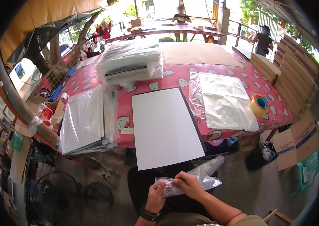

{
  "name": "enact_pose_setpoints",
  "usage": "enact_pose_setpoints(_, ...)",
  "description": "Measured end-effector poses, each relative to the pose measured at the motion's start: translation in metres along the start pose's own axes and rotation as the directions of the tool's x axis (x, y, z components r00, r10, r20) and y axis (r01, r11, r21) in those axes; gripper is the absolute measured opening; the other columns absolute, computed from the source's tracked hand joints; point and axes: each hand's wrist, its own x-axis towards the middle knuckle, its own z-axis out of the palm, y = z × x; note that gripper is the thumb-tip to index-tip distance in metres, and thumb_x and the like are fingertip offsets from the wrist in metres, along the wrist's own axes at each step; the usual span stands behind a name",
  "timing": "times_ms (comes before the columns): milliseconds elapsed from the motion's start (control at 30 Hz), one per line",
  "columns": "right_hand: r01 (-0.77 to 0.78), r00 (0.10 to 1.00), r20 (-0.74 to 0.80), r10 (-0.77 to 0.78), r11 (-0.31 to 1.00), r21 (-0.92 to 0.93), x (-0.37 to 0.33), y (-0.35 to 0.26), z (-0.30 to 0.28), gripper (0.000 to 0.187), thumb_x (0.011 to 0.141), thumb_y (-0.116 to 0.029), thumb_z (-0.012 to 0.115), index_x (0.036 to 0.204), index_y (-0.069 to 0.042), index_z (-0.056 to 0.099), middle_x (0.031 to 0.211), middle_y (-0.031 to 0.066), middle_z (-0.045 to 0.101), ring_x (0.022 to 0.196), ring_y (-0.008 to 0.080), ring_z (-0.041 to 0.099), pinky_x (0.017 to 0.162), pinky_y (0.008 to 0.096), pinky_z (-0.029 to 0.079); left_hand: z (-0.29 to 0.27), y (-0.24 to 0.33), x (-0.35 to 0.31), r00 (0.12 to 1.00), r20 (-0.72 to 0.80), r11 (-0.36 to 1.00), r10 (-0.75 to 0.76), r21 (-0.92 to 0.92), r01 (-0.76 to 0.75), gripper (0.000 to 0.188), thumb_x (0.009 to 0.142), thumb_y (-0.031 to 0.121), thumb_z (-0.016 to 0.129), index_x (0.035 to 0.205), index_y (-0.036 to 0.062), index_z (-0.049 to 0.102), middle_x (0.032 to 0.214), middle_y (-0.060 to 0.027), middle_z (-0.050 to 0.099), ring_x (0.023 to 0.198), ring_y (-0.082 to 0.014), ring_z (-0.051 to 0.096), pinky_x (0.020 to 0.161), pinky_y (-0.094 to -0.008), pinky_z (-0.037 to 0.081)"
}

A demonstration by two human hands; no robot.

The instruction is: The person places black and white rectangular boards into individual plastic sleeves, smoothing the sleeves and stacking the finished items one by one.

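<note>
Though folds blur the clear bag's [207,175] outline, left hand [156,196] and right hand [192,187] grip it, fingers curled tight | plastic thin, glossy, crumpled | farther: 1 flat white board [166,130], dark-edged right

The board [167,128] lies left of plastic bags [225,100] on the table [187,82]

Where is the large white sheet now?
The white sheet lies mid-picture in the head view on the pink table, overhanging the near edge, with bagged sheets on its left and plastic bags on its right.
</note>
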Motion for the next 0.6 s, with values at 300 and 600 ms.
enact_pose_setpoints(300, 0.1, 0.991, -0.072, -0.114, 0.98, -0.17, -0.003, -0.003, -0.004, 0.013, 0.082, -0.014, 0.055, 0.08, -0.001, 0.054, 0.058, 0.0099, 0.05, 0.052, 0.0147, 0.046, 0.05, 0.0261, 0.039, -0.005, -0.008, 0.003, 0.993, -0.096, 0.991, 0.062, 0.122, -0.05, 0.018, 0.085, 0.02, 0.053, 0.079, 0.0032, 0.058, 0.064, 0.0033, 0.051, 0.055, -0.0028, 0.043, 0.049, -0.0168, 0.033)
enact_pose_setpoints(600, -0.215, 0.977, 0.192, 0.097, 0.507, 0.835, -0.002, 0.019, -0.016, 0.024, 0.088, -0.024, 0.045, 0.079, -0.002, 0.049, 0.081, 0.0055, 0.052, 0.077, 0.0168, 0.052, 0.071, 0.0263, 0.04, -0.027, -0.001, -0.003, 0.83, 0.557, 0.901, 0.013, -0.366, 0.232, 0.034, 0.08, 0.038, 0.057, 0.084, 0.005, 0.051, 0.075, -0.0035, 0.049, 0.07, -0.006, 0.045, 0.063, -0.0208, 0.036)
